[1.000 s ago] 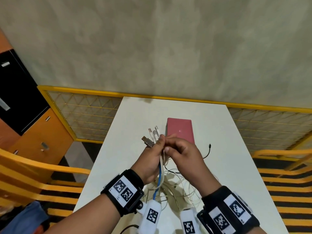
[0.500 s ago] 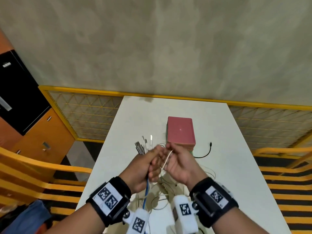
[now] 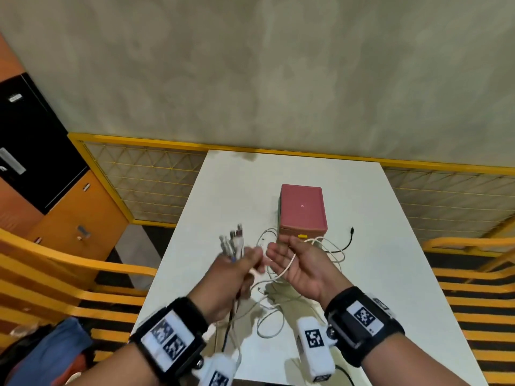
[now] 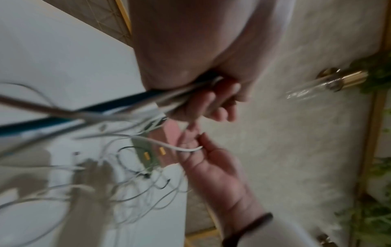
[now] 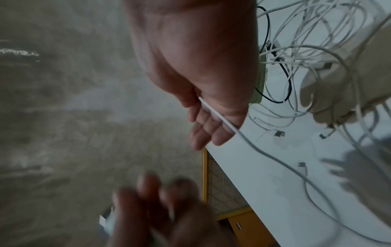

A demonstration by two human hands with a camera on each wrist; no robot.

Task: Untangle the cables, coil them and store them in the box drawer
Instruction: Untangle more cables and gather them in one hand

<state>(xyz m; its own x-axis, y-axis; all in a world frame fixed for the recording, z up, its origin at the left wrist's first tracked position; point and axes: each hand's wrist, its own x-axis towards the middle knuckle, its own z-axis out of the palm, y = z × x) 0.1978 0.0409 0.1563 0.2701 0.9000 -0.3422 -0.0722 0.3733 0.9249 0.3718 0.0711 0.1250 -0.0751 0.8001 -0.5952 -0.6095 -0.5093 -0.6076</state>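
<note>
Could pull knots tighter by tugging the thin white cable (image 3: pixel 289 264) while loops stay mixed on the white worktop (image 3: pixel 390 274) near the pink box (image 3: pixel 302 210). Left hand (image 3: pixel 234 277) fingers clenched round a bunch of cable ends (image 3: pixel 232 243). Right hand (image 3: pixel 299 264) fingers spread flat, white cable lying across the palm.

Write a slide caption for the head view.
Left hand grips a bundle of cables; open right hand carries one white cable before the red box.
</note>
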